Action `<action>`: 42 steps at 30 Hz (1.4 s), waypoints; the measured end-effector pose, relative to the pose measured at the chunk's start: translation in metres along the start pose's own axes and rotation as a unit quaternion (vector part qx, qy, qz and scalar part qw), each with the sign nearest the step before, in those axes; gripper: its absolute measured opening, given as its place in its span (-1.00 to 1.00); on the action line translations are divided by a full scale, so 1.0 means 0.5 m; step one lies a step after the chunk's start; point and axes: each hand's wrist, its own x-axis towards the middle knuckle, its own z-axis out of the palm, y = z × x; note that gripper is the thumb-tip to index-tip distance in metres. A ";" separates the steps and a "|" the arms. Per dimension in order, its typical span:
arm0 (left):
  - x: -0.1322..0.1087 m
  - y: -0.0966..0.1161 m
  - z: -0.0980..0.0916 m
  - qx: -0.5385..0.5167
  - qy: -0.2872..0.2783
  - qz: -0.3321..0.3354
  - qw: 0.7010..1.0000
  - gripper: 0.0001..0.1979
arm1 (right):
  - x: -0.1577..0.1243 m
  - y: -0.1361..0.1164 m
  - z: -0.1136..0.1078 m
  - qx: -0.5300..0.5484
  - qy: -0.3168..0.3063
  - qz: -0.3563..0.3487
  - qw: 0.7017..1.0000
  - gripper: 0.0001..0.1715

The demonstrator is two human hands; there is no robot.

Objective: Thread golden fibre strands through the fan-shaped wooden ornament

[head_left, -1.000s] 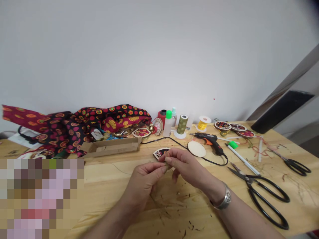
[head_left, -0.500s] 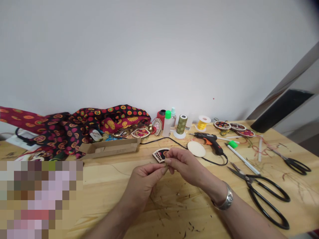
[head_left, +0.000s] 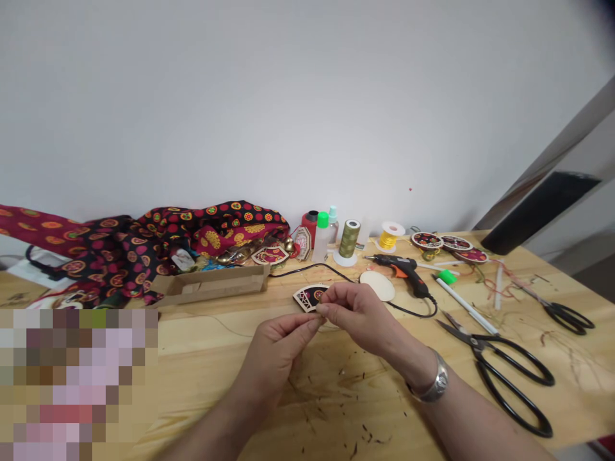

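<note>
My left hand (head_left: 283, 349) and my right hand (head_left: 358, 317) meet fingertip to fingertip over the table, both pinched closed. Thin thread (head_left: 225, 324) runs across the wood to my left hand, and fine strands show below it. What lies between my right thumb and forefinger is too small to make out. Just behind the fingertips is a fan-shaped ornament (head_left: 303, 299) with a pale lattice frame and dark patterned cloth; my right fingers cover its right side, and whether they touch it I cannot tell. A pale oval disc (head_left: 378, 286) lies beyond my right hand.
Large black-handled scissors (head_left: 516, 365) and a white pen (head_left: 465, 304) lie right. Behind are a glue gun (head_left: 401, 269), an olive thread spool (head_left: 349, 240), a yellow spool (head_left: 390, 237) and bottles. A cardboard tray (head_left: 211, 287) and patterned cloth (head_left: 216, 224) lie left; smaller scissors (head_left: 567, 315) far right.
My fingertips have shifted very slightly, still pinched together in front of the fan-shaped ornament. The whole view has moved a little; the things on the table stay in place.
</note>
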 end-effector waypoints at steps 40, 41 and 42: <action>0.005 -0.002 -0.001 0.013 0.006 0.012 1.000 -0.80 | -0.002 0.011 -0.004 -0.073 -0.003 -0.023 0.997 -0.80; 0.005 -0.001 0.000 0.016 0.007 0.017 1.000 -0.82 | -0.003 0.008 -0.003 -0.088 0.001 -0.028 0.996 -0.80; 0.005 0.000 0.000 0.019 0.008 0.020 1.000 -0.83 | -0.004 0.006 -0.003 -0.097 0.005 -0.030 0.995 -0.79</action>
